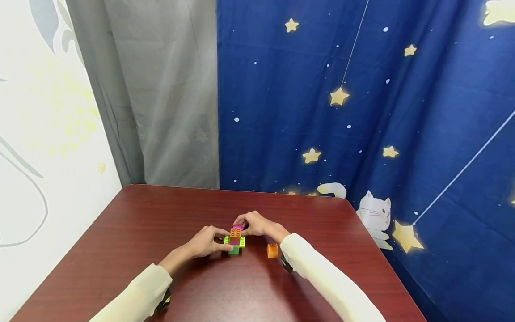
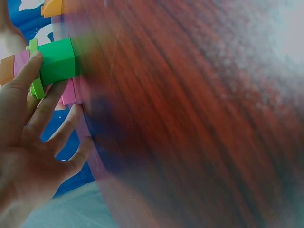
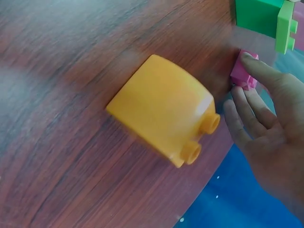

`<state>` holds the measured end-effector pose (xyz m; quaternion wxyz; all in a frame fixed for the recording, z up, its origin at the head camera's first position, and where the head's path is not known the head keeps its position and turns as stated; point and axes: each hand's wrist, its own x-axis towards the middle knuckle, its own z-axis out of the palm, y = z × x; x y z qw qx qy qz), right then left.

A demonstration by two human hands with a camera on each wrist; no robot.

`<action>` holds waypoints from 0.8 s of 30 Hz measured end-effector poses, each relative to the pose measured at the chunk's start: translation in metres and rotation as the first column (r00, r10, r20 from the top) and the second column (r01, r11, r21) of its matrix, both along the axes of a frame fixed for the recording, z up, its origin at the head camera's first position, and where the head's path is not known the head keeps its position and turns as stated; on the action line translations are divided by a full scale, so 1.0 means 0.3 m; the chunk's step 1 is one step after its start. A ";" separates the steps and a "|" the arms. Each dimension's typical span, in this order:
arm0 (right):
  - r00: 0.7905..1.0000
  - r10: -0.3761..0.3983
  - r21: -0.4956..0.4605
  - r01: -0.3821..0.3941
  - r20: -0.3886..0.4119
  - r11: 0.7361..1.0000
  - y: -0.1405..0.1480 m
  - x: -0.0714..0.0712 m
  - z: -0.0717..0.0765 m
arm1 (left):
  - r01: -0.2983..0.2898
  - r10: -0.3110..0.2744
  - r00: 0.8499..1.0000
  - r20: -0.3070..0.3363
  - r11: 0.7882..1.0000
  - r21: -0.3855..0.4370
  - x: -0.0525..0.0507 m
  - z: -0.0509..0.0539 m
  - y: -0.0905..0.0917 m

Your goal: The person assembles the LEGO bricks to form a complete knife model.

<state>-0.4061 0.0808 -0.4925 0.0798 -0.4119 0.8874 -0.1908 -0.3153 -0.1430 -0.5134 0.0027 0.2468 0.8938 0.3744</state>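
A stack of blocks stands on the table: a green block at the bottom, a lime plate across it, then a pink block and an orange block on top. The left hand grips the stack at its lime plate, thumb in front and fingers behind. Behind the stack, the right hand pinches a small magenta block between thumb and fingers. In the right wrist view that block is apart from the green one.
A yellow-orange block with a curved side lies on the table, right of the stack and near the right wrist. Behind the table's far edge hang a grey curtain and a blue star-patterned curtain. A white patterned surface stands left.
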 end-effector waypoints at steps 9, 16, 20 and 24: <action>0.999 -0.044 -0.033 0.045 0.009 0.998 0.048 -0.003 0.001 | -0.014 0.014 1.000 -0.012 1.000 -0.011 0.006 -0.006 0.000; 0.999 -0.048 -0.062 0.048 -0.001 0.997 0.087 0.004 0.021 | -0.038 0.038 0.999 0.005 0.999 -0.013 0.006 -0.005 0.000; 0.999 -0.050 -0.098 0.051 0.010 0.994 0.107 0.016 0.034 | -0.037 0.037 0.999 0.010 0.999 -0.011 0.006 -0.003 0.000; 0.999 -0.051 -0.110 0.050 -0.004 0.993 0.123 0.028 0.040 | -0.035 0.035 0.999 0.015 0.999 -0.010 0.005 0.000 0.003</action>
